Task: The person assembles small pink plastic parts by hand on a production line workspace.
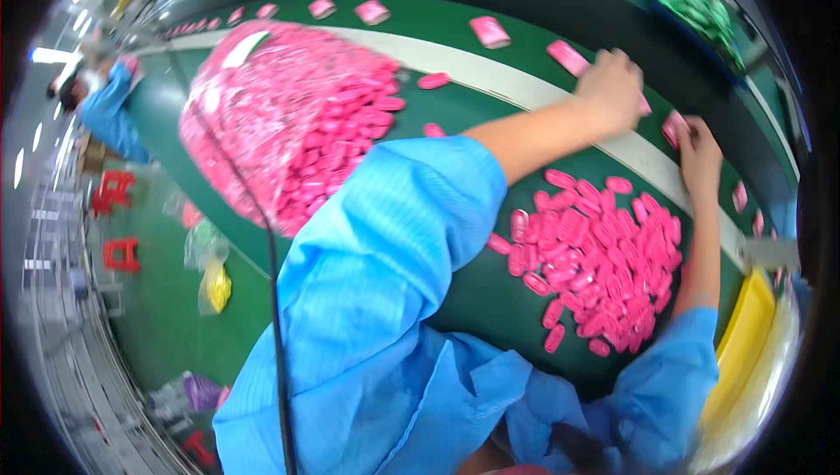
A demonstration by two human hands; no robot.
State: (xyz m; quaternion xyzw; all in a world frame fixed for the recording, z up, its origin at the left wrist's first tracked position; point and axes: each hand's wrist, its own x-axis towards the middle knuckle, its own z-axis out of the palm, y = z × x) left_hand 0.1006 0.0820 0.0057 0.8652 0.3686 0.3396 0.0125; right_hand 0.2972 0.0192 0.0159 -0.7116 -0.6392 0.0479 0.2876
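My left hand (pixel 610 92) reaches across to the green conveyor belt, its fingers curled and smeared by motion. A bit of pink shows under it, but what it holds is hidden. Just left of that hand lies a pink packet (pixel 569 58) on the belt. Farther right, my right hand (pixel 702 157) pinches another pink packet (pixel 673 129) with its fingertips at the belt. Between my forearms, a loose heap of small, pink, oblong plastic pieces (pixel 595 252) is spread over the green worktop (pixel 472 300).
A large clear bag (pixel 254 99) spills more pink pieces at the left. Pink packets (pixel 372 12) line the belt. A blue tray of green packets (pixel 696 7) stands at far right, a yellow bin (pixel 739 344) nearer. Red stools (pixel 121 254) and another person (pixel 114 112) are at left.
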